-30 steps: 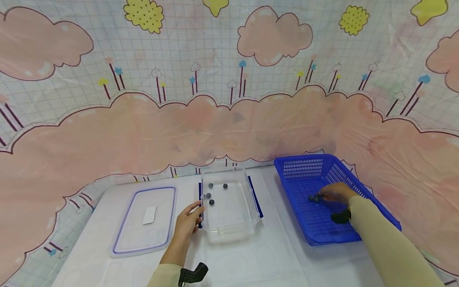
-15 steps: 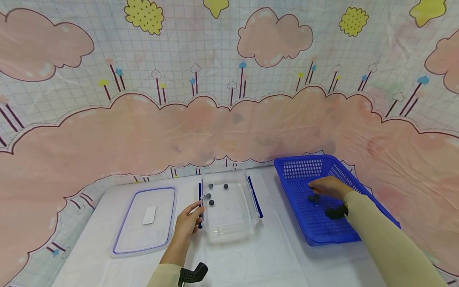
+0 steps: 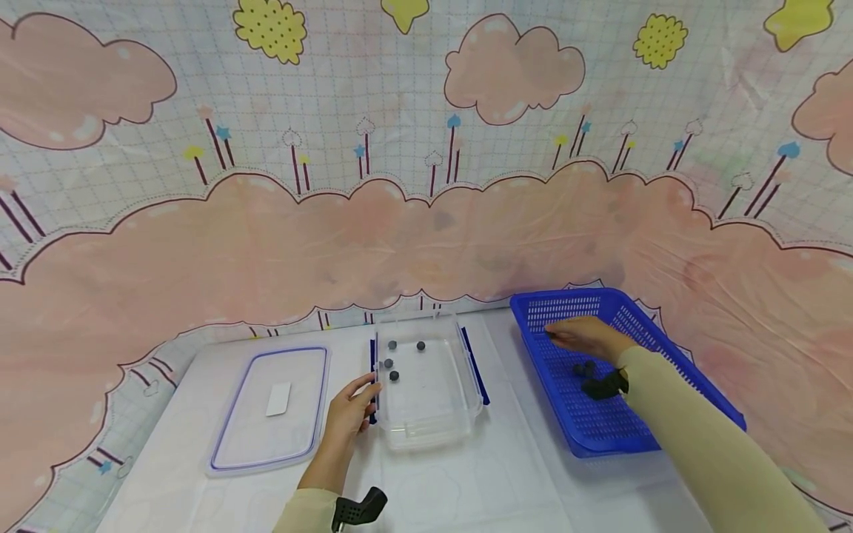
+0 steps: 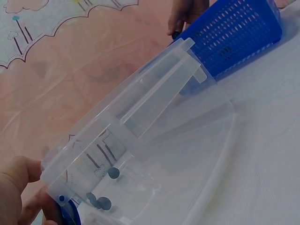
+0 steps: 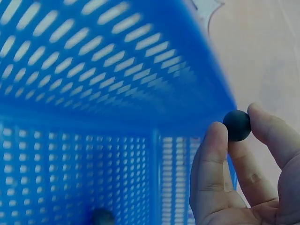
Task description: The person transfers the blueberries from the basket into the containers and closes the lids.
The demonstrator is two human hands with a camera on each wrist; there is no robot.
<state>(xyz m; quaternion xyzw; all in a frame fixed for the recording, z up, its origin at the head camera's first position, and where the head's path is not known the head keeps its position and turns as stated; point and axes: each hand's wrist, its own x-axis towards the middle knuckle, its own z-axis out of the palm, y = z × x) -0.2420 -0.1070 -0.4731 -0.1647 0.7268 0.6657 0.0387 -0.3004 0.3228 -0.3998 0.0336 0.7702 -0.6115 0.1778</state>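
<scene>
Apparently mid-carry, one dark ball (image 5: 237, 125) is pinched between thumb and fingertips of the right hand (image 3: 589, 337), near the rim of the blue basket (image 3: 616, 431); moving on calls for a firm pinch past that rim. The left hand (image 3: 350, 409) grips the clear box's (image 3: 440, 381) side.

The right hand (image 3: 588, 337) pinches a round dark ball (image 5: 237, 125); the left hand (image 3: 349, 409) grips a clear box (image 3: 433, 396).
</scene>
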